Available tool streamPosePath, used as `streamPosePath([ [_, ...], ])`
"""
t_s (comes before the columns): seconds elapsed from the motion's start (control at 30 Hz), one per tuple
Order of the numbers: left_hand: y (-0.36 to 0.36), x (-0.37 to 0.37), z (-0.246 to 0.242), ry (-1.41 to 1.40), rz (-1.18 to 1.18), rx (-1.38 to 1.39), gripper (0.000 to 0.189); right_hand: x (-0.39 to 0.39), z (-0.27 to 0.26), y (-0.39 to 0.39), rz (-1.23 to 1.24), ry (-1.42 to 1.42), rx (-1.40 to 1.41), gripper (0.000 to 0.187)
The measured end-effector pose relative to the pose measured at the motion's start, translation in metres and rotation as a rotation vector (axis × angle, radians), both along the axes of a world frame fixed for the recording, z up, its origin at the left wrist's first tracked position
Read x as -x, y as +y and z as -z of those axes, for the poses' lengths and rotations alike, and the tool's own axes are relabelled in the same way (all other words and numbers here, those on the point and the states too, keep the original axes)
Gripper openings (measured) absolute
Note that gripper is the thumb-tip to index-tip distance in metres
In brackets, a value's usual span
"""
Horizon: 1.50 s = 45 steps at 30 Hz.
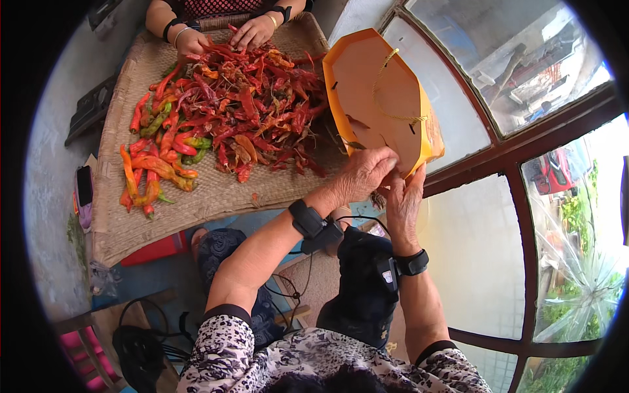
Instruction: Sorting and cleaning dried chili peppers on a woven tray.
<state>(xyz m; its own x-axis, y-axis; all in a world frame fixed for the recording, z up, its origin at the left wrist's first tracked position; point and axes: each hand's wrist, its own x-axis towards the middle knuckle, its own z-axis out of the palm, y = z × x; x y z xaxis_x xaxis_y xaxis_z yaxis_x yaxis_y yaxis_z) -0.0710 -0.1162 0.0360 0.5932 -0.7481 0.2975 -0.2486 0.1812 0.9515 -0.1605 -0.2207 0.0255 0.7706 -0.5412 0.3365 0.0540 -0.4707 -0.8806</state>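
My left hand [368, 169] is at the near rim of an orange paper bag [339, 103], its fingertips bent together. What they pinch, if anything, is hidden. Against that same corner of the bag, my right hand [405, 201] has its fingers raised, and the two hands meet. Whether the right fingers grip the rim cannot be made out. The bag's mouth faces me, with a twisted gold cord handle [376, 91] and a dried chili pepper [357, 122] inside. Left of the bag, a heap of dried red chili peppers [250, 105] lies on a woven tray [236, 196].
Fresher red, orange and green peppers [157, 169] lie at the tray's left. Across the tray, another person's hands [253, 33] touch the heap. A framed window [471, 255] borders the right side. Black cables [295, 294] hang near my legs. A phone [84, 185] stands beside the tray.
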Motion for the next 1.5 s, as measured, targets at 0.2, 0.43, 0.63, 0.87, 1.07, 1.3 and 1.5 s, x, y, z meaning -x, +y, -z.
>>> streamPosePath([
  [0.2,0.010,-0.035,0.025,-0.955,-0.552,-0.316,0.030,0.007,-0.005,0.015,-0.013,0.024,0.137,0.054],
  [0.43,-0.005,-0.054,0.031,-0.935,-0.728,-0.459,0.026,0.012,-0.007,0.016,-0.008,0.080,0.114,0.062],
  [0.63,-0.015,-0.066,0.036,-0.946,-0.718,-0.491,0.022,0.011,0.001,0.013,-0.049,0.042,0.152,0.059],
  [0.87,-0.016,-0.058,0.026,-0.876,-0.526,-0.572,0.019,0.011,-0.003,0.007,-0.028,0.112,0.104,0.072],
  [1.07,-0.015,-0.061,0.032,-0.799,-0.488,-0.539,0.031,0.013,0.001,0.012,-0.051,0.106,0.186,0.057],
  [1.3,-0.021,-0.051,0.015,-0.409,-0.560,-0.109,0.031,0.011,-0.011,0.012,-0.034,0.071,0.037,0.066],
  [1.5,-0.021,-0.045,0.023,-0.645,-0.520,-0.241,0.019,0.011,-0.018,0.019,-0.054,0.047,-0.035,0.061],
])
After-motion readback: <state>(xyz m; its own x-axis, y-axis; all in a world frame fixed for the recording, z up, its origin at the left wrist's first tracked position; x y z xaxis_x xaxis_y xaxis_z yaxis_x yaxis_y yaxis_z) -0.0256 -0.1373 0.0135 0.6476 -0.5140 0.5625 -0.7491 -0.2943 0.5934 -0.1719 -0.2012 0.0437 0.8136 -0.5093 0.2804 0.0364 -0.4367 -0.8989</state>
